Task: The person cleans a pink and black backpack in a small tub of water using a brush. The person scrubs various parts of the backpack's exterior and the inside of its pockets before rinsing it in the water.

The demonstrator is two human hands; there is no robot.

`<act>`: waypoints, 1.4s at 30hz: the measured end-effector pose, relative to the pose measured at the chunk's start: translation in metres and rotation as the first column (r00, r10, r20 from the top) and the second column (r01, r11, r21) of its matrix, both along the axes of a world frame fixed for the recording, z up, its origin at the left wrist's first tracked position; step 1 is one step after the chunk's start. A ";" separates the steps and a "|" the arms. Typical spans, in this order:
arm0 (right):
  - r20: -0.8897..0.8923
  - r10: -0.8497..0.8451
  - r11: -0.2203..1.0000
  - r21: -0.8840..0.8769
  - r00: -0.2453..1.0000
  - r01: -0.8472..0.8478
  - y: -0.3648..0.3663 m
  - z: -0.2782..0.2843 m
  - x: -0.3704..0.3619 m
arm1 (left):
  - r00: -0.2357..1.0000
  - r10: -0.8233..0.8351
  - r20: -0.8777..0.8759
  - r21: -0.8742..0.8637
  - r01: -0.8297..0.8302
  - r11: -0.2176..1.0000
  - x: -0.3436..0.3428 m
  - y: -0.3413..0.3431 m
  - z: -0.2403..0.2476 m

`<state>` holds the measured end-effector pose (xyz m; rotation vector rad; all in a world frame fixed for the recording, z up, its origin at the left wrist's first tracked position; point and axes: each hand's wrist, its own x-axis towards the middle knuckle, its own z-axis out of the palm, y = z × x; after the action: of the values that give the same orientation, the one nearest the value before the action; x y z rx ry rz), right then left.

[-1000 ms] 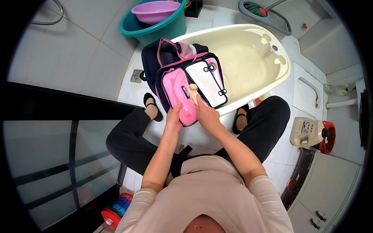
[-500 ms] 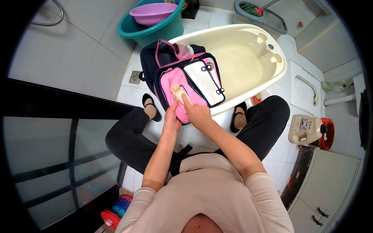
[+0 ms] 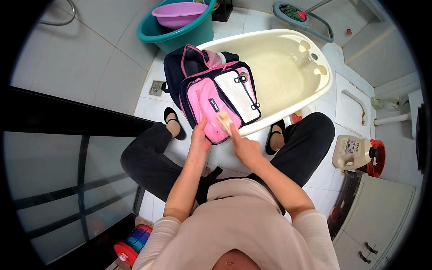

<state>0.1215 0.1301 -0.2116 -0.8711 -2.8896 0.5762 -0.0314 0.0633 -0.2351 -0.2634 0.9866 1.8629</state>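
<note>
White tiled floor (image 3: pixel 90 76), cream baby tub (image 3: pixel 288 63), teal basin (image 3: pixel 180 33), detergent jug (image 3: pixel 353 153), floor drain (image 3: pixel 156 87)

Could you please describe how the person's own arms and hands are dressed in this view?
Both hands, the left hand and the right hand, are bare, with no gloves, and no rings or watch that I can make out. The forearms are uncovered: the pale pink long sleeves are pushed up to about the elbows.

White tiled bathroom floor (image 3: pixel 85 67), floor drain (image 3: pixel 158 87), dark glass partition (image 3: pixel 54 180), white cabinet (image 3: pixel 382 211).
</note>
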 end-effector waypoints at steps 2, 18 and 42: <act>0.102 0.003 0.998 -0.061 0.995 0.003 -0.007 0.012 0.030 | 1.000 0.006 -0.011 -0.010 -0.006 1.000 0.002 -0.001 -0.001; 0.099 -0.049 0.998 -0.041 0.994 0.053 0.029 0.007 0.006 | 0.998 -0.021 0.053 0.099 0.015 0.995 0.010 0.000 0.006; -0.052 -0.315 0.916 -0.279 0.948 0.289 -0.001 -0.007 0.019 | 0.991 -0.023 0.129 0.230 -0.007 0.973 0.022 0.013 0.013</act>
<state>0.1400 0.1289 -0.2187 -1.2574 -2.5521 0.9587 -0.0097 0.0766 -0.2222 -0.2388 0.6745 1.9064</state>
